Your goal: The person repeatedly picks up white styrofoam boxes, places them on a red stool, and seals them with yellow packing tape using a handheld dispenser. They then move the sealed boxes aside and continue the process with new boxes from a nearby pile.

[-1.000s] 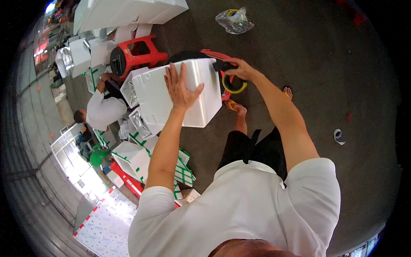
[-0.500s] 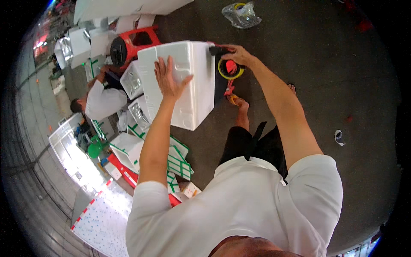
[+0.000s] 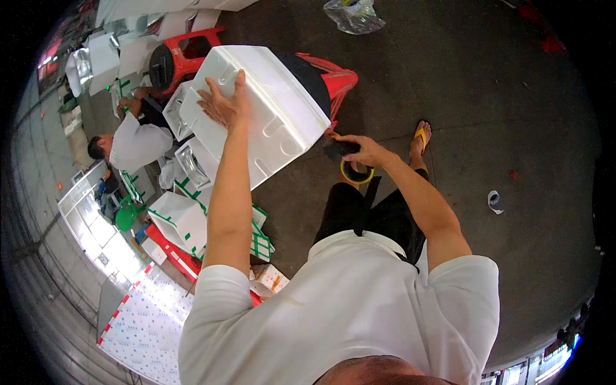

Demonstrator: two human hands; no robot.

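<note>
A white foam box (image 3: 282, 96) sits turned at an angle on a stool (image 3: 339, 83) with a black round top and red legs. My left hand (image 3: 226, 106) lies on the box's broad face, its fingers spread. Beside the box's near right corner, my right hand (image 3: 367, 152) is closed around a black tape dispenser (image 3: 350, 148). A yellow-rimmed tape roll (image 3: 357, 176) hangs below those fingers. The dispenser's front end is close to the box corner; whether it touches, I cannot tell.
Several foam boxes (image 3: 179, 215), some with green tape, crowd the left side. Another person (image 3: 141, 141) in a white shirt bends there near a second red stool (image 3: 192, 54). A plastic bag (image 3: 355, 16) and a small white roll (image 3: 494, 202) lie on the floor.
The box has turned on the stool, its right end swinging toward me. My right hand has come nearer my body with the tape dispenser. My left hand stays on the box.
</note>
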